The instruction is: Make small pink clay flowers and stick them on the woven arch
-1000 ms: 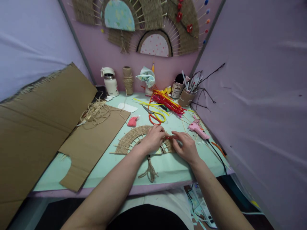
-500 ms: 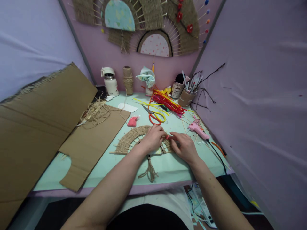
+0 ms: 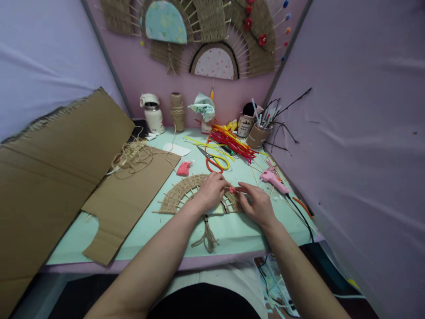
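A half-round fan woven from twine (image 3: 175, 192) over thin sticks lies on the table, its twine tassel (image 3: 207, 235) hanging toward me. On its right side sits a small red flower-like piece (image 3: 231, 189). My left hand (image 3: 212, 191) rests over the fan's middle with curled fingers, tips beside the red piece; what they pinch, if anything, is hidden. From the right, my right hand (image 3: 257, 203) reaches in with thumb and forefinger apart, a fingertip close to the red piece. Behind the fan lies a packet of red clay-like material (image 3: 183, 168).
Scissors (image 3: 215, 161) and red and yellow pipe cleaners (image 3: 234, 144) lie behind my hands. A pink glue gun (image 3: 275, 180) with a black cord is at the right. Cardboard (image 3: 133, 190) and tangled twine (image 3: 134, 156) cover the left. A bottle (image 3: 153, 117) and twine spool (image 3: 177, 113) stand behind.
My right hand has drawn back slightly to the right, so more of the red flower-like piece shows. My left hand has barely moved.
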Motion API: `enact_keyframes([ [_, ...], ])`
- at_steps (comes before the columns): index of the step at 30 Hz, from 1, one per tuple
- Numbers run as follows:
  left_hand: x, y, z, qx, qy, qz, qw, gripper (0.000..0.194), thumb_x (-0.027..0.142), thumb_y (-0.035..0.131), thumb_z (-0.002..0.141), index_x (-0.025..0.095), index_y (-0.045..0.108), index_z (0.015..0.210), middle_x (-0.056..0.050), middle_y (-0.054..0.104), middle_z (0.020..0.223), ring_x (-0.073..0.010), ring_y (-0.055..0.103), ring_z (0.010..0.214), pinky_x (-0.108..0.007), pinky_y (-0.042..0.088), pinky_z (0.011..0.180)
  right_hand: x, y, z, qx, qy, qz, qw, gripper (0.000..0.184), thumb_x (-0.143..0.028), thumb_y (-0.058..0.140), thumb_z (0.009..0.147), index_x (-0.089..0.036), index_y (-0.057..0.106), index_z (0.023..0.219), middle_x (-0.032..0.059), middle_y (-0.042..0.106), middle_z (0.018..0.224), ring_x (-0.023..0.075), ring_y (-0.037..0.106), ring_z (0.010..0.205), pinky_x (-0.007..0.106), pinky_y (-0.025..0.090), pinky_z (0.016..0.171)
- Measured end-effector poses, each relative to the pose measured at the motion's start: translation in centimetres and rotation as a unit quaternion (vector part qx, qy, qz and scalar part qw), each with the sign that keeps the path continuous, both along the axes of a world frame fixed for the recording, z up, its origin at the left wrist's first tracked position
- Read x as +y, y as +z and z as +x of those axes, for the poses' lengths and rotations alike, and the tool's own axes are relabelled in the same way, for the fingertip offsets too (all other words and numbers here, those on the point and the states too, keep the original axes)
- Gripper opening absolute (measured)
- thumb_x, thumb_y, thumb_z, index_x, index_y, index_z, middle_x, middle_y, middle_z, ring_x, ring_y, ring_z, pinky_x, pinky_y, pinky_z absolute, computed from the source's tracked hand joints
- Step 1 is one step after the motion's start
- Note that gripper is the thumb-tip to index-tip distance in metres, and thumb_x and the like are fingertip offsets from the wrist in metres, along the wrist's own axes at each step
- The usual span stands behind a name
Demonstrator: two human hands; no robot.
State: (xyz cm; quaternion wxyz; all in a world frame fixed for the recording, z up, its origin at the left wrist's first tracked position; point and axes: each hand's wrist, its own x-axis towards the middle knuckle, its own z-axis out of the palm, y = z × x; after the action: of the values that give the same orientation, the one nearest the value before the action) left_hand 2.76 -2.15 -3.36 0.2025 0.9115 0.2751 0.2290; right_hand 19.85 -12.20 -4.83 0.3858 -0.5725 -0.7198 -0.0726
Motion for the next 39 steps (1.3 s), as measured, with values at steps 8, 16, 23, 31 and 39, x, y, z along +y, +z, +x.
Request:
enact_keyframes([
  [8,-0.04,0.53,-0.13,-0.019,0.046,-0.005,0.999,0.031,0.007,0.046,0.081,0.017,0.072,0.097,-0.008,0.065,0.098,-0.0219,0.052,0.101,-0.036,0.044,0.093,0.08,0.17,-0.21,-0.03,0.04,0.001,0.999,0.029,-0.019,0.054,0.085,-0.021,0.058,0.114,0.0095,0.07,0.11,0.0234,0.066,0.1,0.04,0.052,0.086],
  [16,-0.01,0.37,-0.09,-0.018,0.047,0.004,0.999,0.031,0.008,0.046,0.081,0.016,0.072,0.096,-0.008,0.064,0.097,-0.0217,0.051,0.1,-0.035,0.044,0.093,0.15,0.27,-0.26,-0.055,0.049,-0.016,0.997,0.027,-0.018,0.053,0.085,-0.02,0.061,0.111,0.0106,0.068,0.113,0.0236,0.064,0.105,0.04,0.051,0.087],
  [23,-0.01,0.3,-0.08,-0.018,0.045,0.003,0.999,0.031,0.008,0.046,0.082,0.017,0.072,0.096,-0.007,0.065,0.098,-0.0214,0.052,0.102,-0.035,0.043,0.094,0.14,0.27,-0.44,-0.061,0.048,-0.036,0.996,0.024,-0.021,0.053,0.086,-0.021,0.064,0.108,0.0108,0.068,0.113,0.0238,0.064,0.102,0.04,0.052,0.086],
  [31,0.1,0.17,-0.07,-0.011,0.046,-0.005,0.999,0.03,0.01,0.046,0.083,0.017,0.072,0.097,-0.007,0.065,0.101,-0.0212,0.053,0.104,-0.036,0.043,0.096,0.05,0.25,0.05,-0.023,0.006,0.032,0.999,0.027,-0.02,0.055,0.085,-0.02,0.06,0.111,0.0087,0.071,0.105,0.0234,0.065,0.104,0.039,0.051,0.089],
  [39,0.11,0.13,-0.1,-0.005,0.046,-0.008,0.999,0.031,0.01,0.045,0.082,0.018,0.071,0.097,-0.008,0.064,0.1,-0.0217,0.052,0.103,-0.037,0.044,0.094,0.13,0.09,-0.23,-0.043,0.004,-0.006,0.999,0.024,-0.018,0.053,0.083,-0.021,0.063,0.105,0.009,0.072,0.105,0.0242,0.066,0.101,0.041,0.051,0.086],
])
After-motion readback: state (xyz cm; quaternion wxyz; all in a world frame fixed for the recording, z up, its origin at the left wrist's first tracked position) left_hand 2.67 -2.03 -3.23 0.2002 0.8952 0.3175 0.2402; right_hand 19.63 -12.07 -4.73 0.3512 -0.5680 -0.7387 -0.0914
